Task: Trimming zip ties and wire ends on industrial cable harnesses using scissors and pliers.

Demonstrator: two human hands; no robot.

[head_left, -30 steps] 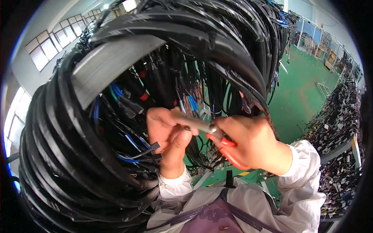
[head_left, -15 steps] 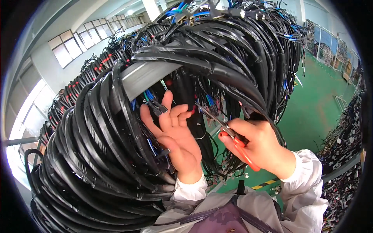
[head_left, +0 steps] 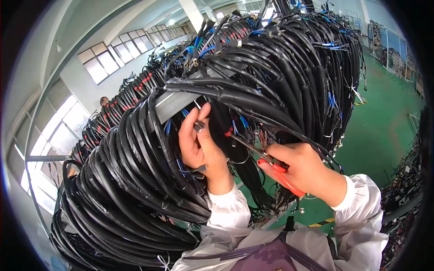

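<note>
My left hand is raised inside the arch of black cables, its thumb and fingers closed around a small dark connector on a wire end. Another dark connector lies by the heel of this hand. To the right, my right hand grips red-handled scissors, their slim metal blades pointing up and left toward the hanging wires. The blade tips are close to a red-marked wire but whether they touch it cannot be made out. A thick black cable bundle arches over both hands.
A grey metal beam carries the draped cable harnesses, crowded on the left and far side. Blue wire ends hang at the right. More harnesses stand along the right, across the green floor. A person's head shows far left.
My left hand has gone from spread fingers to closed around the connector, its palm turning away. My right hand keeps the scissors in nearly the same place. The whole view has shifted slightly.
</note>
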